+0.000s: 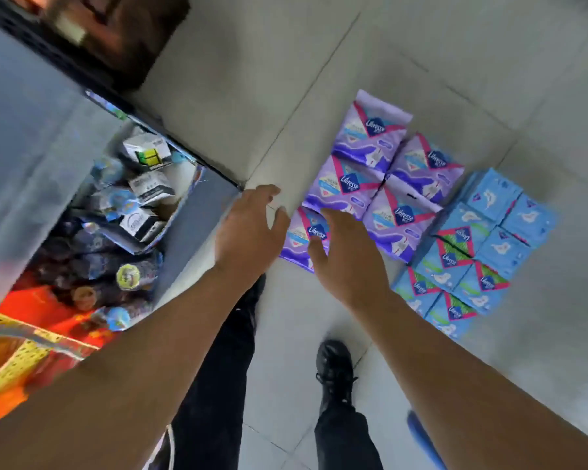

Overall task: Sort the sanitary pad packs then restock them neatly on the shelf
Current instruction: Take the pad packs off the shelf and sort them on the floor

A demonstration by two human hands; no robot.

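Several purple Libresse pad packs [370, 171] lie flat in a block on the tiled floor. To their right sits a block of blue pad packs [479, 252], some face down. My left hand [248, 232] hovers with fingers spread just left of the nearest purple pack [297, 237]. Over that same pack is my right hand [347, 256], fingers apart, covering its right side. Neither hand holds anything. The shelf [197, 228] stands at the left.
The lower shelf holds small boxes [146, 184] and bottles [129, 276], with red goods [31, 307] nearer me. My black shoe [335, 368] and dark trouser legs stand on the grey floor tiles [421, 62]. A blue object [421, 439] shows at the bottom right.
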